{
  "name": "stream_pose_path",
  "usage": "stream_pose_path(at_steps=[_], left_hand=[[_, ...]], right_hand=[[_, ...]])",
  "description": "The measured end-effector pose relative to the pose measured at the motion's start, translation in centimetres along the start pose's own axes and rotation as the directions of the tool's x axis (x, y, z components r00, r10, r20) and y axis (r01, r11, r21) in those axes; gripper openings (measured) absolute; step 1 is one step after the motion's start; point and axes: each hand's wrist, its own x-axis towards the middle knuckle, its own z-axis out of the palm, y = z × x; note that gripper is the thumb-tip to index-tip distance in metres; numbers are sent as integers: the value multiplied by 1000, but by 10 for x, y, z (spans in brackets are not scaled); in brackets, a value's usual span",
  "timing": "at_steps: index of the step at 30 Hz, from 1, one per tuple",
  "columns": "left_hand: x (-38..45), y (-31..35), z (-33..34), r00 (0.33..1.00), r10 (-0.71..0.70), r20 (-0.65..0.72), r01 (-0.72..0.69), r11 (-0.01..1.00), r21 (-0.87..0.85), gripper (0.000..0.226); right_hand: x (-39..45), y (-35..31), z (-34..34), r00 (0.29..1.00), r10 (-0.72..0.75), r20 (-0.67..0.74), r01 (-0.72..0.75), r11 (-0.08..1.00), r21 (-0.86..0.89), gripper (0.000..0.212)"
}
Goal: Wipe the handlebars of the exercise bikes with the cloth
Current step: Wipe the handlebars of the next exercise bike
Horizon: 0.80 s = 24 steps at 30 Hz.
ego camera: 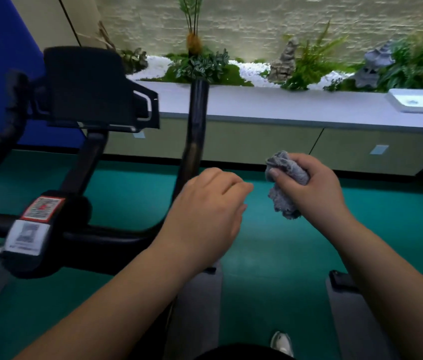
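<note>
A black exercise bike fills the left of the view, with its console holder (88,87) up top and a labelled stem (36,222) below. Its right handlebar (196,120) rises upright in the middle. The left handlebar (5,131) curves up at the far left. My right hand (314,185) grips a bunched grey cloth (283,183), held in the air to the right of the right handlebar. My left hand (210,203) hovers with loosely curled fingers just right of the handlebar's lower bend and holds nothing.
A long grey counter (283,105) runs along the back with plants, rocks and white pebbles behind it and a white tray (418,101) at its right end. The floor is green. Grey bike base bars (353,320) and a shoe (282,342) lie below.
</note>
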Motion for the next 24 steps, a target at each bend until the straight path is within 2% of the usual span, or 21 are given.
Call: stream_pose_path(at_steps=[2, 4, 7, 11, 17, 21, 24], left_hand=[[21, 20, 31, 998, -30, 63, 32, 999, -23, 37], [38, 33, 63, 981, -121, 155, 124, 992, -13, 38], [64, 44, 108, 908, -273, 318, 263, 962, 75, 37], [93, 51, 156, 821, -379, 427, 324, 925, 197, 39], [128, 43, 202, 762, -442, 473, 351, 896, 271, 43], [162, 18, 221, 761, -453, 464, 367, 891, 269, 46], [192, -9, 231, 765, -469, 441, 388, 883, 265, 49]], right_hand=[[13, 25, -25, 998, 26, 52, -25, 1000, -16, 19], [26, 52, -50, 993, 69, 96, -64, 997, -51, 18], [47, 86, -83, 981, 138, 137, -123, 986, -109, 13], [72, 113, -104, 951, 216, 220, -200, 975, -95, 2], [118, 149, -105, 939, 207, 273, -172, 974, -144, 3], [161, 167, -98, 892, 301, 336, -298, 953, -61, 4], [204, 170, -83, 867, 314, 386, -319, 946, -53, 8]])
